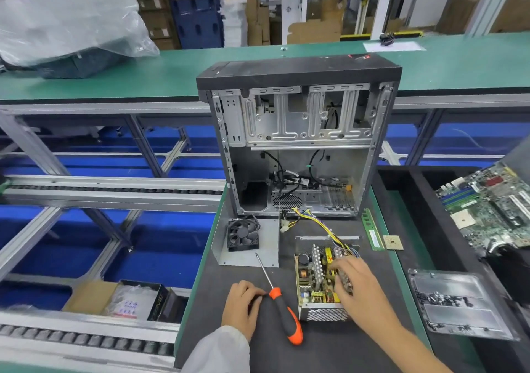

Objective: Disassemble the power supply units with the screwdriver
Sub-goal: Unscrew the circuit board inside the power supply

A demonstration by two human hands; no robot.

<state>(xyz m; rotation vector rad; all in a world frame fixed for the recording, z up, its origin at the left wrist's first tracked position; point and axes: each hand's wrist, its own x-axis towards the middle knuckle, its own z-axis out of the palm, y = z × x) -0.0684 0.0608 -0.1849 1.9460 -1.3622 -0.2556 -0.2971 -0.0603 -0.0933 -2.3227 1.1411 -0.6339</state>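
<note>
Far left of frame: conveyor rails, a cardboard box (94, 295) with bagged parts at lower left. Upper left: plastic-wrapped bundle (66, 23) on the green bench. Centre: open PC case (298, 137) upright on the dark mat (329, 349); a fan (243, 234) sits on a metal plate (246, 255) just in front of it. Lower centre: left hand (242, 305), fingers curled, touches the screwdriver (279, 301) at its handle top; grip unclear, the tool lies flat on the mat. PSU (314, 281), cover off, board exposed, lower centre-right. Right hand (354, 282) rests on its board, fingers bent down into components. RAM stick (372, 229) and CPU (393, 242) to the right. Motherboard (487, 209) far right, screw tray (456, 304) below it.
</note>
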